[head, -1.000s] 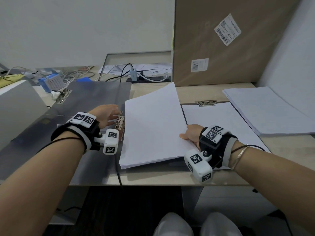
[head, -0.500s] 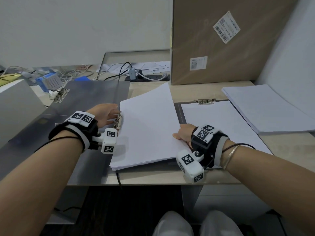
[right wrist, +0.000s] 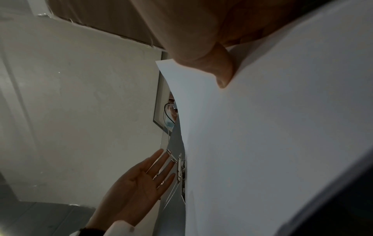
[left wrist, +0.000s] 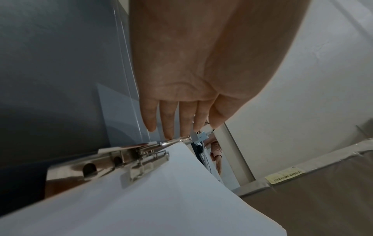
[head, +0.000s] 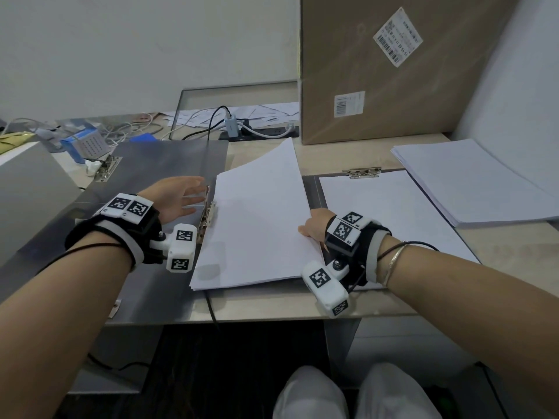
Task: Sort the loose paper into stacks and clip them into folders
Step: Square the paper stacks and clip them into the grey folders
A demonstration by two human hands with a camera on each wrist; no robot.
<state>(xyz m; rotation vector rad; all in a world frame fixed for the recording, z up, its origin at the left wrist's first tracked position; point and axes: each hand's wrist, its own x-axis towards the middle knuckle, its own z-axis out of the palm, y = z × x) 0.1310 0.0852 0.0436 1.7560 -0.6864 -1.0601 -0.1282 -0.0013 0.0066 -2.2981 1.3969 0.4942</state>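
Your right hand pinches the near-right edge of the stack, thumb on top, which has slid left until its edge sits under the clip of the open folder. Your left hand, earlier on the clip lever, now hovers beside it with fingers spread, so this stack is probably clamped. Beyond, another folder already holds paper, and a loose pile awaits.

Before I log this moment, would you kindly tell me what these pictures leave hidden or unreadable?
- Right hand fingers: head view, tucked under the paper stack; the right wrist view shows only the thumb.
- Whether the stack's edge sits under the metal clip: the paper covers that spot in every view.
- Shipping label on the cardboard box: print too small.
- Second clipboard: head view, partly covered by the stack and right wrist.
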